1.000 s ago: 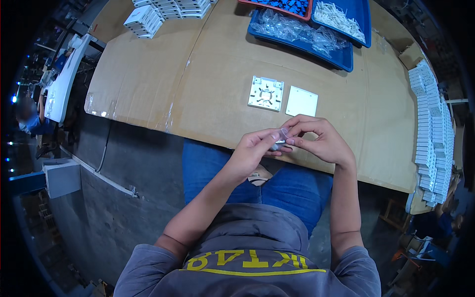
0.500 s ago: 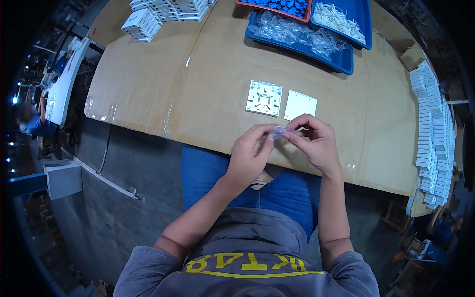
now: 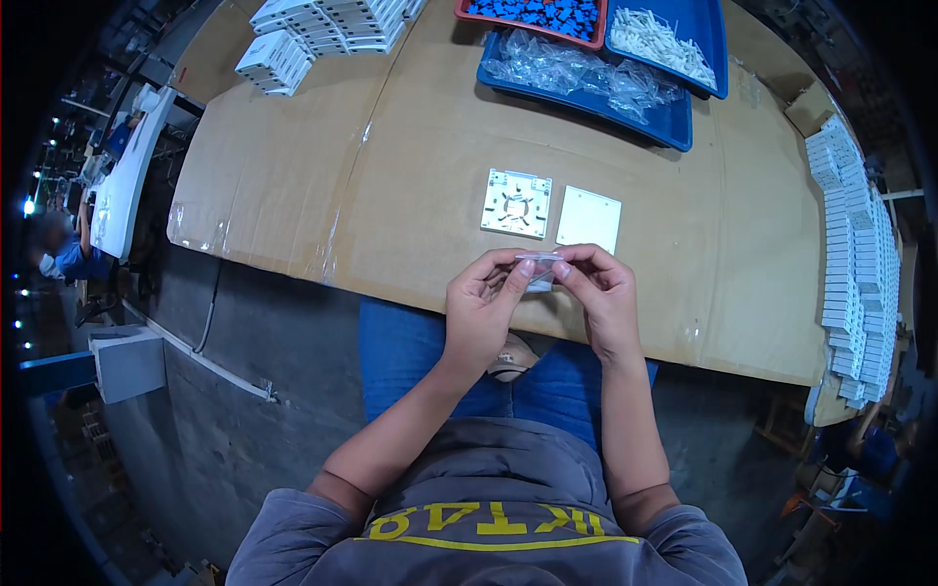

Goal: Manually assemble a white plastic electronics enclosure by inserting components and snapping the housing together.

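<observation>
Between my two hands, over the table's near edge, is a small clear plastic bag (image 3: 540, 272). My left hand (image 3: 484, 296) pinches its left side between thumb and fingers. On the other side my right hand (image 3: 601, 295) grips it the same way. What lies inside the bag, if anything, is too small to tell. Just beyond my hands a square white plastic base (image 3: 516, 204) lies with its moulded inner side up, showing dark slots and a ring in the middle. A plain white square cover (image 3: 588, 220) rests to its right, close to my right fingertips.
At the back, a blue tray (image 3: 674, 136) holds clear plastic bags. Above it sit a red tray (image 3: 528, 24) of small blue parts and another blue tray (image 3: 721, 59) of white pieces. Stacked white units stand at far left (image 3: 274, 63) and along the right edge (image 3: 848, 264).
My hands have turned the bag so that it hangs between both thumbs, its top edge stretched sideways. My right hand has shifted left and a little nearer to me.
</observation>
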`<state>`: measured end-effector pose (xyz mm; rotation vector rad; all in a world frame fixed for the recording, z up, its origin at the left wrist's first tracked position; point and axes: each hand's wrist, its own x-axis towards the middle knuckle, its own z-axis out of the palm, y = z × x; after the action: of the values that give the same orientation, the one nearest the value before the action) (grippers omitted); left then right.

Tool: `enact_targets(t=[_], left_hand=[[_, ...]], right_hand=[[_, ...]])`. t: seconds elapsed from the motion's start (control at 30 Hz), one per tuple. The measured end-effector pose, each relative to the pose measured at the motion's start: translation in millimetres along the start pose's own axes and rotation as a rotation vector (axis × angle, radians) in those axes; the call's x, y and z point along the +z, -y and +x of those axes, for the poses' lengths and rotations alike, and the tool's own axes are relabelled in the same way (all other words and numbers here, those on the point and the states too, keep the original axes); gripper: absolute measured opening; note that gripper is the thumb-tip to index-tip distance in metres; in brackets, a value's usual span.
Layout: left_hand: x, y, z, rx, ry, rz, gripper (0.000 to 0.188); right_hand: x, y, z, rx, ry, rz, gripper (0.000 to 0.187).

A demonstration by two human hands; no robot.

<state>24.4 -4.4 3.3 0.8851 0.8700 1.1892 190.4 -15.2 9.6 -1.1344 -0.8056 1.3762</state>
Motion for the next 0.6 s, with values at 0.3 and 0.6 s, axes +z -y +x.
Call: enact_targets(t=[0.3,0.6], left_hand=[[-2,0,3,0.020,-0.025,0.021,0.020],[-3,-5,2,-0.016,-0.033,-0.006,0.018]], right_hand=[[5,-1,2,0.010,-0.021,0.003,0.011],[11,-4,3,-0.011,-0.037,0.024,0.010]])
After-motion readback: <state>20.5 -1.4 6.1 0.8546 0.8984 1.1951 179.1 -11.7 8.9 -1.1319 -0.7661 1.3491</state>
